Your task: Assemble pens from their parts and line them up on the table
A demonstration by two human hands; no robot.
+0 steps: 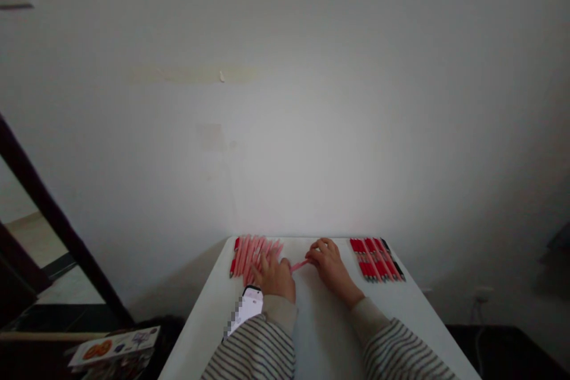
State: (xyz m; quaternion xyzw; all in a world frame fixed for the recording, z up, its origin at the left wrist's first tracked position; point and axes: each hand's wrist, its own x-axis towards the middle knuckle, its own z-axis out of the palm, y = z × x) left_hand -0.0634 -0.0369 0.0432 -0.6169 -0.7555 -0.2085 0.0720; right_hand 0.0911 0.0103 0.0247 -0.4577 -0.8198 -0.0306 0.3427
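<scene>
My right hand (332,268) pinches one end of a slim pink pen (300,265) above the white table. That pen slants down to the left, and its other end meets the thumb side of my left hand (276,279). The left hand lies with fingers stretched out over a loose group of pink pens (249,252), covering part of them. A red pen (235,258) lies along that group's left edge. On the right, several red and pink pens (374,261) lie side by side in a neat row, with a black pen (394,261) at its right end.
A phone (247,309) lies on the white table (327,332), partly under my left sleeve. A pale wall (312,130) stands right behind the table. At lower left are a printed box (116,347) and a dark frame (57,219). A socket with a cable (483,295) is on the right.
</scene>
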